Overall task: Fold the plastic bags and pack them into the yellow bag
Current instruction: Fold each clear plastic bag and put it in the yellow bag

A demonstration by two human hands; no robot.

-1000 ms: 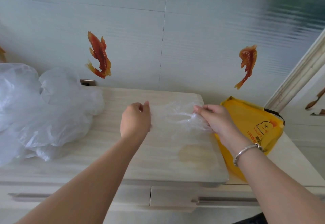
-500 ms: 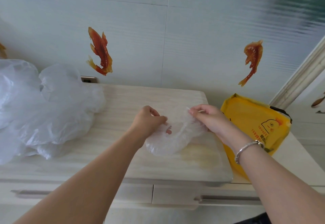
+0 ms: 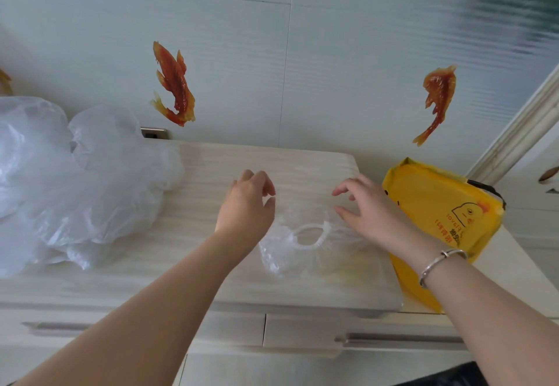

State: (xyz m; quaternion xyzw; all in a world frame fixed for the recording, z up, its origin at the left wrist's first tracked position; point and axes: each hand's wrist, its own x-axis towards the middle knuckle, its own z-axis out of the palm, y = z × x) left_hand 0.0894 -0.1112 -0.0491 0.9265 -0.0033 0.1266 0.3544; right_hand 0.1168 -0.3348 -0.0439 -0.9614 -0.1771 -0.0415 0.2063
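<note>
Hands, left (image 3: 246, 204) and right (image 3: 366, 207), hover loose-fingered over unfolded clear bag (image 3: 305, 249) mid-frame; pile (image 3: 75, 186) at left unfolded, yellow bag (image 3: 438, 201) unpacked.

A single head-worn camera looks forward and down from the person's own standpoint, close over the bench (image 3: 181, 264). It faces the tiled wall (image 3: 332, 52) behind the bench, with both forearms reaching in from the lower edge. The wide-angle lens bends the door frame (image 3: 520, 131) at right. No second view is given.
</note>
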